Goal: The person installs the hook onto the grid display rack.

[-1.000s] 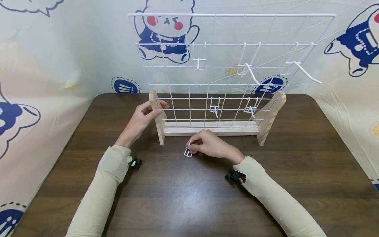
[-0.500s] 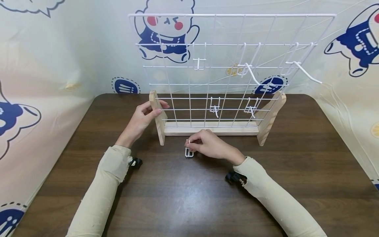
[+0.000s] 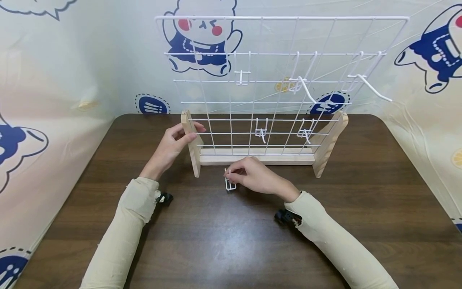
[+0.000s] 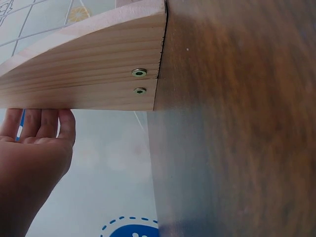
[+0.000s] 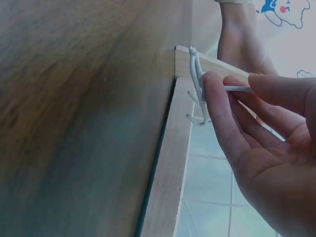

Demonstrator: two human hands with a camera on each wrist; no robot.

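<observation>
My left hand (image 3: 167,146) grips the left wooden side panel (image 3: 195,156) of a white wire grid rack (image 3: 281,18), thumb in front and fingers behind its edge. In the left wrist view the fingers of the left hand (image 4: 37,153) curl over the edge of that panel (image 4: 98,74). In front of the rack's wooden base bar (image 3: 258,160), my right hand (image 3: 260,176) pinches a small white wire hook (image 3: 231,189) close over the table. The right wrist view shows the hook's stem between thumb and fingertips, its wire frame (image 5: 196,74) standing beyond the fingers.
Several white hooks hang on the grid, among them a long upper-right hook (image 3: 375,93), an upper-left hook (image 3: 242,78) and a lower hook (image 3: 261,133). The right wooden side panel (image 3: 330,144) stands on the brown table (image 3: 223,241). A printed cloth (image 3: 119,60) surrounds it.
The hook has turned in my right fingers, from slanted to more upright, with its prong ends now showing above the fingertips. My left hand stays on the side panel.
</observation>
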